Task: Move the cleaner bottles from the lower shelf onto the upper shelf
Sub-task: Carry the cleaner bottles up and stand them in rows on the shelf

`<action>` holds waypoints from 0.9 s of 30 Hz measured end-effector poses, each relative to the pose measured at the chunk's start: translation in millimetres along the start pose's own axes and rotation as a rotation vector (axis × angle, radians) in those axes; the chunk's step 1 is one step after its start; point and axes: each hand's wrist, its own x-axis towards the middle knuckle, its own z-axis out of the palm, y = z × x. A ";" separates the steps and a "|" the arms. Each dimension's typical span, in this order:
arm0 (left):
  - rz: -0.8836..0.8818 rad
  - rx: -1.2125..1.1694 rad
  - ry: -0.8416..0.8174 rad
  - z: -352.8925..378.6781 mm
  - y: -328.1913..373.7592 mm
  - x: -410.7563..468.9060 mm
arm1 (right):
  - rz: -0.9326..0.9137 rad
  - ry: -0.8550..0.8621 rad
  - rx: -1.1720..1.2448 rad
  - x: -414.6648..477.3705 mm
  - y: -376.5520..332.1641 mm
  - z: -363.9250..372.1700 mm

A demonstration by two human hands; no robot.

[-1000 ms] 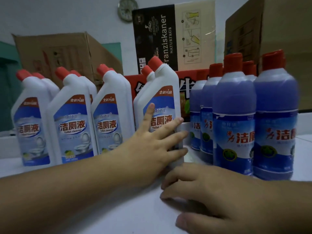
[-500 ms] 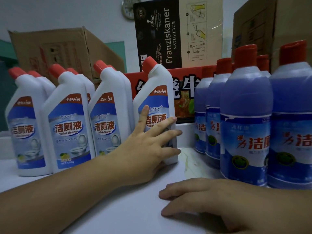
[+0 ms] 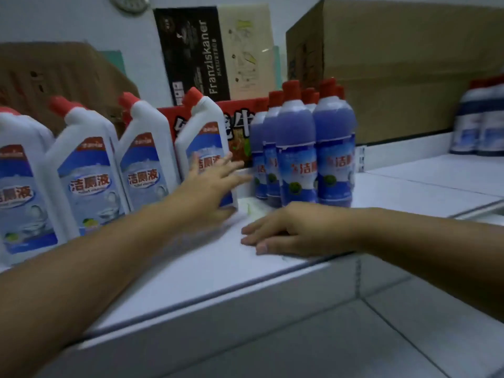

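Several white cleaner bottles with red caps stand in a row on the white upper shelf. My left hand presses with straight fingers against the front of the rightmost white bottle. To its right stands a tight group of several blue cleaner bottles with red caps. My right hand rests palm down on the shelf surface in front of the blue bottles, holding nothing. The lower shelf is out of view.
Cardboard boxes and a black Franziskaner carton stand behind the bottles, with a red box between them. More dark-capped bottles sit at the far right. The shelf's front edge drops to a tiled floor.
The view has pulled back and dropped, so the shelf edge and floor now show. My left hand stays against the white bottle. My right hand stays flat on the shelf.
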 end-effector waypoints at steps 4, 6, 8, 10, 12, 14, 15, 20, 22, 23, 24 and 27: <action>0.180 -0.378 0.020 -32.9 51.3 -46.6 | 0.242 0.503 -0.037 -60.4 -4.8 31.8; 0.408 -0.547 0.098 -27.2 93.8 -93.1 | 0.294 0.703 -0.009 -108.3 -12.8 68.5; 0.520 -0.765 0.015 4.3 134.2 -127.2 | 0.515 0.732 0.047 -161.5 -13.2 119.9; 0.389 -0.788 -0.191 52.1 176.3 -134.6 | 0.892 0.521 0.152 -212.4 -16.0 174.8; 0.179 -0.535 -0.422 108.1 219.9 -123.8 | 1.108 0.243 0.235 -265.4 -20.7 223.9; 0.144 -0.397 -0.579 150.5 263.7 -118.9 | 1.286 0.140 0.270 -314.7 -27.4 249.1; 0.161 -0.388 -0.633 166.1 283.6 -119.7 | 1.385 0.120 0.274 -337.5 -28.8 256.8; 0.285 -0.444 -0.692 192.1 359.7 -113.1 | 1.622 0.009 0.308 -411.3 -13.4 261.8; 0.283 -0.535 -0.714 195.3 389.6 -98.9 | 1.612 0.007 0.334 -432.9 1.0 256.3; 0.265 -0.591 -0.742 196.2 405.8 -90.8 | 1.603 0.011 0.355 -444.7 9.1 251.1; 0.243 -0.642 -0.771 197.6 421.5 -83.3 | 1.588 0.010 0.368 -457.6 17.4 245.7; 0.217 -0.713 -0.858 198.4 468.2 -56.7 | 1.619 0.008 0.399 -504.7 46.8 226.6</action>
